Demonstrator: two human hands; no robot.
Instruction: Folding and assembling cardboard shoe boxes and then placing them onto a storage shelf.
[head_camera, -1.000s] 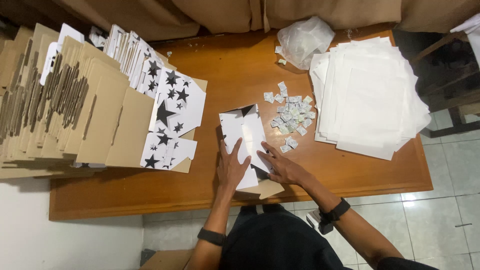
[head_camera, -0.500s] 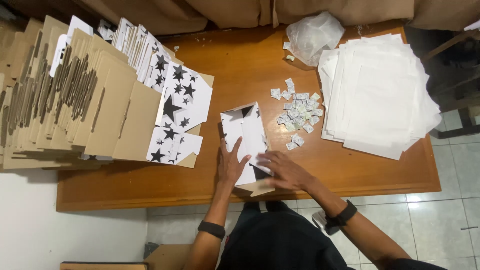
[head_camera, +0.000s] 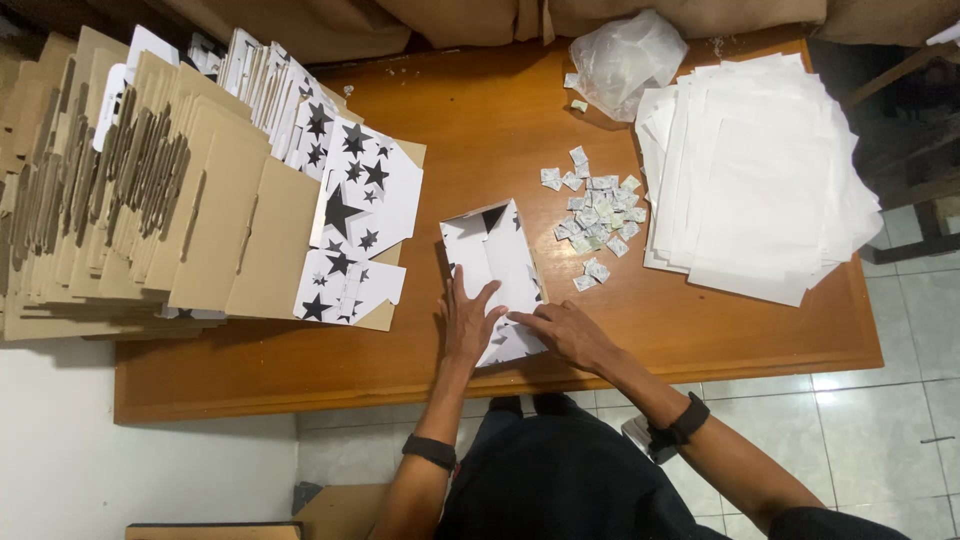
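Pressing: left hand (head_camera: 468, 322) lies flat, fingers spread, on white box (head_camera: 497, 275)
Right hand (head_camera: 566, 331): fingers flat on box's 5 o'clock flap, grasping nothing
Box: table (head_camera: 520, 120) centre
Change: flap now folded down

Folding box (head_camera: 495, 262): white, black star print.
Flat carton stack (head_camera: 150, 200): plain brown; top sheets (head_camera: 360, 215) white with black stars.
Paper sheets (head_camera: 750, 190): white.
Small sachets (head_camera: 598, 220): white, greenish tint.
Plastic bag (head_camera: 625, 60): translucent white.
Tabletop (head_camera: 500, 110): orange-brown wood.
Wristbands (head_camera: 430, 452): black.
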